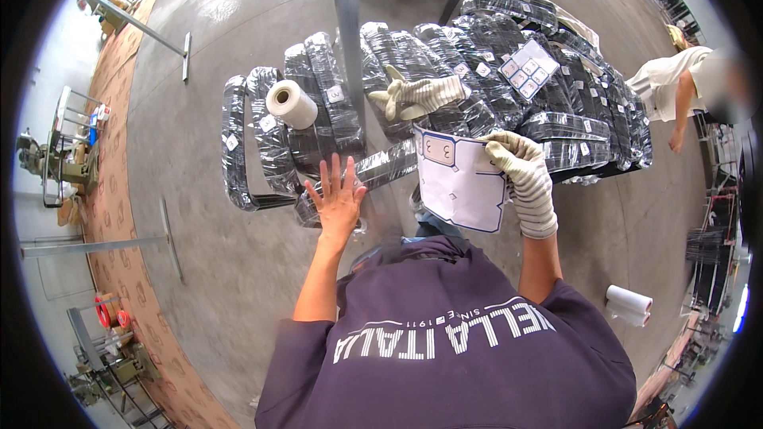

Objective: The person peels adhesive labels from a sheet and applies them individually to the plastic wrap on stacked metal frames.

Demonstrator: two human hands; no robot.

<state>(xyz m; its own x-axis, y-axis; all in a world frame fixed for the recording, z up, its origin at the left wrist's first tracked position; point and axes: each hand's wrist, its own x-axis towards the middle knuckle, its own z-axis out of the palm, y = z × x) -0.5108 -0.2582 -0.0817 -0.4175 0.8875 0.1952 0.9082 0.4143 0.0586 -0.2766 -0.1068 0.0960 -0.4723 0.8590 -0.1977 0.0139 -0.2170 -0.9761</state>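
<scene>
My bare left hand [337, 205] is open, fingers spread, over the near end of a black bundle wrapped in clear film [386, 165]. Whether the palm presses on it, I cannot tell. My right hand [524, 181], in a striped knit glove, pinches the right edge of a white label sheet [461, 183] with blue outlines. Some labels remain along its top; the lower part is bare backing. Beyond the sheet, an empty matching glove [421, 97] lies on the wrapped bundles. A roll of clear film [292, 104] rests on the bundles at the left.
More film-wrapped black bundles [493, 40] carry small white labels, with a second label sheet [529, 70] on top. A grey metal post [345, 24] rises among them. A co-worker [675, 83] stands at the right. White rolls [629, 303] lie on the floor behind right.
</scene>
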